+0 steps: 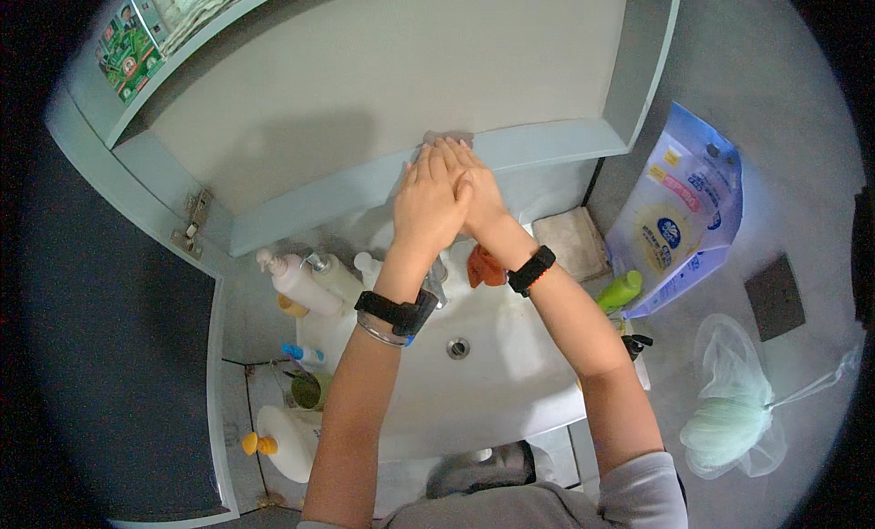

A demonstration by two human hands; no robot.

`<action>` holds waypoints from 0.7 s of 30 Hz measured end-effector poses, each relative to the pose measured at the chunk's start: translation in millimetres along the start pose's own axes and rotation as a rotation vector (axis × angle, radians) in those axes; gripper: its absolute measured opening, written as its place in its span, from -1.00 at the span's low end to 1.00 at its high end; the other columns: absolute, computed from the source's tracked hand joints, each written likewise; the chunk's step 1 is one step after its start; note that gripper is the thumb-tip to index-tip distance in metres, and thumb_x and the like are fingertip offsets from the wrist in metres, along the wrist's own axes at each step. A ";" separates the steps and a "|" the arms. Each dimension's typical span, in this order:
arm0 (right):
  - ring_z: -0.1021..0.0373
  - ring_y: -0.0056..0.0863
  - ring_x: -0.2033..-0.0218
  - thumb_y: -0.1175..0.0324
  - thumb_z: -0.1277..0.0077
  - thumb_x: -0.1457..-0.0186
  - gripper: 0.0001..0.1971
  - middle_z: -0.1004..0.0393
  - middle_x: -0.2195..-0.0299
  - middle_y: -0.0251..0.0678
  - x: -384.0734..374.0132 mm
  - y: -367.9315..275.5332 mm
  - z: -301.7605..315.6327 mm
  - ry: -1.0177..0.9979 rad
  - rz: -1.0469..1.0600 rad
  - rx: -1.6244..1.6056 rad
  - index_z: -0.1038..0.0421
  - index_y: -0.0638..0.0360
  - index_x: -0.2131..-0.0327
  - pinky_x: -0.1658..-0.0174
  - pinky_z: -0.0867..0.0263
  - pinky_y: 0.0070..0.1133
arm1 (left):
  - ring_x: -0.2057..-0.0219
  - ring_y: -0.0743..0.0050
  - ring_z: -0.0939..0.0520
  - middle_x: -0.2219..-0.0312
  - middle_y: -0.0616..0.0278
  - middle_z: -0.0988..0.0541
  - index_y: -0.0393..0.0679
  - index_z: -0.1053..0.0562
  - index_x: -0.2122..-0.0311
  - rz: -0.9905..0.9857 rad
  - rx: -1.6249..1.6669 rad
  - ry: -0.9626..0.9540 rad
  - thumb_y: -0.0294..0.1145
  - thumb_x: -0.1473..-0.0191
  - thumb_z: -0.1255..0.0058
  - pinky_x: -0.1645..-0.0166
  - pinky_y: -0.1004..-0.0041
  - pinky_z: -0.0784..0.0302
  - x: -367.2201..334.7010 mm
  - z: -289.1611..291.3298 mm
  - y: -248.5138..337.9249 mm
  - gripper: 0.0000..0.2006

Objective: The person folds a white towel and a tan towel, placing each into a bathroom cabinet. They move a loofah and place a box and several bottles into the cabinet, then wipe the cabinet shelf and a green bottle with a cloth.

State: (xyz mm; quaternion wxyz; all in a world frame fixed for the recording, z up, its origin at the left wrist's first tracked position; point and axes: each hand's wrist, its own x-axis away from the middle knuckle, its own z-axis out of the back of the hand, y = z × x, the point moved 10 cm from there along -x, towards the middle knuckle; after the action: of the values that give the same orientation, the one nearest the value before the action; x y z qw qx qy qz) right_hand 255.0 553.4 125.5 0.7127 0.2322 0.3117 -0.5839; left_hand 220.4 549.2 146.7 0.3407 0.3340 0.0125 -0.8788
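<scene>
My left hand [427,215] and my right hand [486,204] lie against each other with fingers stretched out and pointing away from me. The left thumb crosses over the right hand. Both are at the grey-blue bottom ledge [538,148] of an open cabinet, above the far rim of a white washbasin [456,392]. Just past the fingertips shows a small brownish patch; I cannot tell whether it is a cloth or a shadow. What lies under the palms is hidden. Below my right wrist an orange-red cloth [486,267] rests beside the metal tap [437,278].
Pump bottles [301,283] and a white bottle with an orange cap [283,445] line the left. At right are a folded beige cloth [571,242], a green-capped bottle [620,292], a blue-purple package [679,210] and a pale green bath puff [729,420]. A dark cabinet door [128,328] stands open.
</scene>
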 end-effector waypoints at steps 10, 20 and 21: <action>-0.08 -0.21 -0.11 0.23 0.19 0.04 -0.48 -0.19 -0.03 -0.04 17.0 48.6 21.8 0.020 -0.079 -0.046 -0.19 0.31 0.00 -0.19 0.11 -0.35 | 0.01 -0.12 -0.33 0.01 -0.25 -0.25 -0.43 -0.19 0.02 0.013 0.031 -0.063 -0.16 -0.02 0.21 -0.10 0.22 -0.21 -22.7 -30.5 36.4 -0.46; -0.13 -0.24 -0.09 0.22 0.18 0.04 -0.50 -0.24 -0.01 -0.08 42.4 118.9 46.1 0.074 -0.152 0.126 -0.21 0.28 0.01 -0.17 0.07 -0.34 | 0.05 -0.15 -0.37 0.05 -0.28 -0.28 -0.45 -0.20 0.04 -0.124 0.098 0.003 -0.16 -0.01 0.19 -0.03 0.21 -0.30 -54.8 -67.4 95.6 -0.47; -0.13 -0.24 -0.09 0.22 0.17 0.05 -0.49 -0.24 -0.01 -0.08 44.3 121.5 51.6 0.085 -0.154 0.121 -0.21 0.28 0.01 -0.17 0.07 -0.34 | 0.06 -0.14 -0.38 0.05 -0.28 -0.29 -0.46 -0.20 0.05 -0.133 0.095 0.009 -0.16 -0.01 0.19 -0.03 0.21 -0.30 -57.2 -71.5 100.6 -0.47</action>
State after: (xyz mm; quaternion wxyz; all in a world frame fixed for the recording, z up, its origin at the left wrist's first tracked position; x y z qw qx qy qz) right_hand 388.2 512.6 125.8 0.6368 0.2745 0.3226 -0.6442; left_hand 354.1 523.6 145.9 0.2652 0.3523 -0.0056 -0.8975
